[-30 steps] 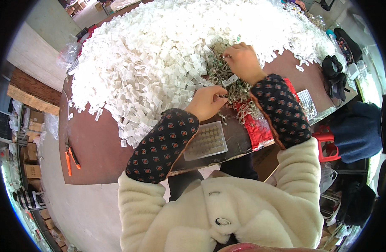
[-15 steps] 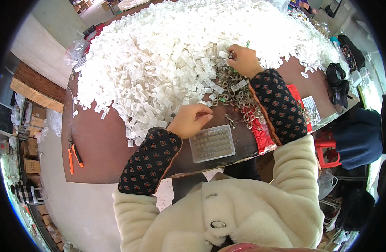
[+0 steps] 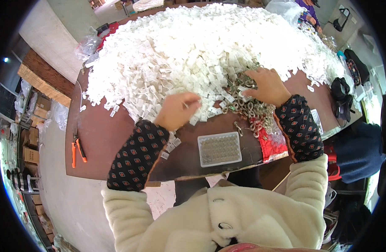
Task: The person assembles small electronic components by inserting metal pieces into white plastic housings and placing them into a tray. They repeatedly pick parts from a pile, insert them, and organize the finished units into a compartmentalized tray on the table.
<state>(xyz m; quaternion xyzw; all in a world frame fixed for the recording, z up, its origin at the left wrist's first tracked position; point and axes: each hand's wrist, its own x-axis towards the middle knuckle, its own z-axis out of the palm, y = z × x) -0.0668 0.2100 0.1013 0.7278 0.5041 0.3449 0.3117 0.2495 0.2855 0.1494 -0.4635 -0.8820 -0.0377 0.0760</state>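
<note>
My left hand (image 3: 176, 111), slightly blurred, hovers at the near edge of a big heap of small white plastic tags (image 3: 159, 63). Its thumb and fingers are apart, with nothing visible between them. Over a pile of metal key-ring clasps (image 3: 245, 107), right of the middle, my right hand (image 3: 269, 87) reaches with its fingers spread; its fingertips are among or just above the clasps and tags. Between my forearms, near the table's front edge, lies a shallow clear plastic tray (image 3: 219, 164) with rows of small round greyish pieces. A single clasp (image 3: 238, 128) lies beside it.
Orange-handled pliers (image 3: 79, 151) rest at the left of the brown table (image 3: 100, 138). Red cloth or bag material (image 3: 272, 147) lies under the clasps. Dark bags (image 3: 341, 94) sit at the right edge. Another person's hand (image 3: 312, 20) shows at the far right.
My left hand has moved left and slightly away from the tray. My right hand has moved right and nearer, from the white tags to over the clasps, its fingers spreading. The view has shifted slightly.
</note>
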